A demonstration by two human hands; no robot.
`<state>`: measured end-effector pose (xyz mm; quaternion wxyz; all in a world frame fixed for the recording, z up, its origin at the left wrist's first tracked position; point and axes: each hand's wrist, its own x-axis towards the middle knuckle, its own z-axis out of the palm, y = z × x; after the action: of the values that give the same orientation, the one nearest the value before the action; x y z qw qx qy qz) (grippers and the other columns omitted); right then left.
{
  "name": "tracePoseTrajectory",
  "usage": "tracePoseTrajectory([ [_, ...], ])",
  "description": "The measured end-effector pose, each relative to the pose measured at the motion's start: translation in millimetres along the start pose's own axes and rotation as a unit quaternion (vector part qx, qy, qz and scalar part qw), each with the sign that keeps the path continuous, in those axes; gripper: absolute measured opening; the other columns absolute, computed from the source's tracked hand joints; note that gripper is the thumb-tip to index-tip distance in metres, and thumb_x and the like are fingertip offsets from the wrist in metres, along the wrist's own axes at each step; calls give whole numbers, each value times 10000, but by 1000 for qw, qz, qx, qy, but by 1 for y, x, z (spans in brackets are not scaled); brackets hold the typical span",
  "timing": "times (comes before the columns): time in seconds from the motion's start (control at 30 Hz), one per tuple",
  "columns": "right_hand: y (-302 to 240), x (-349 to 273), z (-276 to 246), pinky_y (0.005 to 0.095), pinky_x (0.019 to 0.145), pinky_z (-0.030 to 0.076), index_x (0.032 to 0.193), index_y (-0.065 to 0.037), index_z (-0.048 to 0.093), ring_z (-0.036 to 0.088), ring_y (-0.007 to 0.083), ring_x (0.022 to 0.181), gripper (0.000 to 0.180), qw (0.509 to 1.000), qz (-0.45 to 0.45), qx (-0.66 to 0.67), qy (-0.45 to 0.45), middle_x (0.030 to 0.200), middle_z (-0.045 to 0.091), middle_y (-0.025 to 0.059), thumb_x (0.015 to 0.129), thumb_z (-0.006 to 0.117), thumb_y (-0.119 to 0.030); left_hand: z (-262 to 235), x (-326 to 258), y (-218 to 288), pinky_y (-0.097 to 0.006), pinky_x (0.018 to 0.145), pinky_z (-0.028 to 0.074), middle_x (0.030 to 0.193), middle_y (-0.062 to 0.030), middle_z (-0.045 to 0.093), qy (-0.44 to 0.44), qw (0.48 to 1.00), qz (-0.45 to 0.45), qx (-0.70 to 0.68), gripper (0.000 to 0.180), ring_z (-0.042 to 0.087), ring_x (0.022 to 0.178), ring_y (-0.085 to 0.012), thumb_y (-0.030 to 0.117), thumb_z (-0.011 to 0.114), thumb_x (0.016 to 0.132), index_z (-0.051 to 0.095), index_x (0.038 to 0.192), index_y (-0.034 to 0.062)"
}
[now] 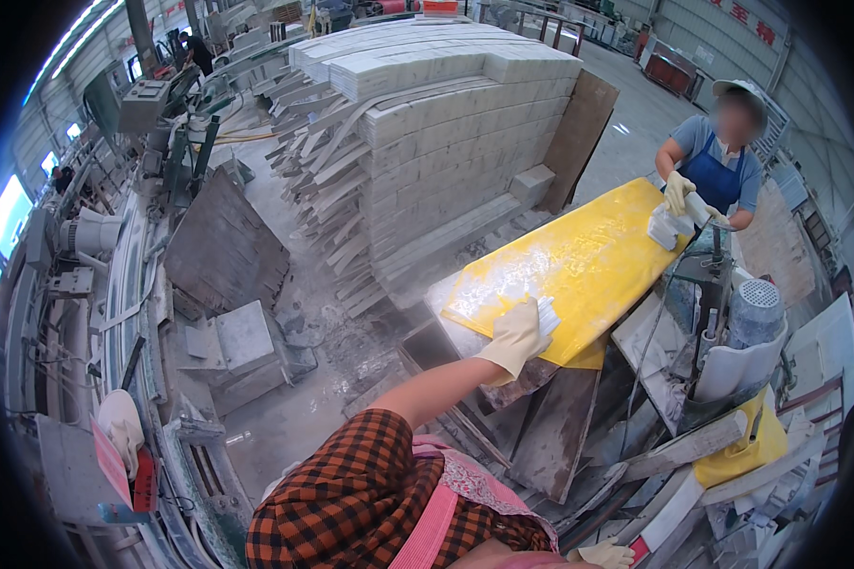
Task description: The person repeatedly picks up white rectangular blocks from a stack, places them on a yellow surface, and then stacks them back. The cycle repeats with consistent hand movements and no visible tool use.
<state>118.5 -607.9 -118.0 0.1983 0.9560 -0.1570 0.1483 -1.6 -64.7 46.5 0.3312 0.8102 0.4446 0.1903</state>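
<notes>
Yellow surface underlies left hand gripping white piece, seemingly a rubbing step needing even pressure; right hand unclear.

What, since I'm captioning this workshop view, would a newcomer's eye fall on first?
Most likely the shiny yellow sheet right of centre, with the gloved left hand holding a small white piece near its closest edge. Beyond it, to the left, rises a big stack of white slabs. At the sheet's far end stands a co-worker in a blue apron.
</notes>
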Motion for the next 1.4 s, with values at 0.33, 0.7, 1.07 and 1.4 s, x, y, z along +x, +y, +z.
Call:
tracePoseTrajectory([
  [0.33,3,-6,-12,570,1177,298,1409,136,474,467,482,1363,782,1000,11,18,-6,1423,507,342,967,454,-509,1,1,-1,-499,874,526,1093,-267,661,-15,1000,-1,12,582,653,1033,-437,301,796,760,558,1188,-14],
  [0.7,6,-12,-10,567,1177,302,1414,142,471,470,474,1363,762,999,-1,-33,-11,1434,503,339,987,439,-488,1,1,-3,-503,882,518,1109,-272,644,-13,1000,3,1,622,641,1048,-439,302,808,758,546,1219,-22],
  [1.07,12,-11,20,576,1184,286,1417,152,459,455,486,1370,761,992,-24,20,120,1432,495,351,1001,418,-484,3,2,-5,-507,888,515,1128,-275,638,-30,1000,3,3,667,637,1059,-442,315,824,758,528,1249,-27],
  [1.4,25,-27,24,576,1187,280,1414,155,457,453,486,1373,761,991,-66,-69,95,1431,496,351,1005,410,-485,6,3,-7,-507,856,528,1078,-275,650,-2,1000,15,-4,629,650,1015,-445,287,812,748,536,1219,-26],
])
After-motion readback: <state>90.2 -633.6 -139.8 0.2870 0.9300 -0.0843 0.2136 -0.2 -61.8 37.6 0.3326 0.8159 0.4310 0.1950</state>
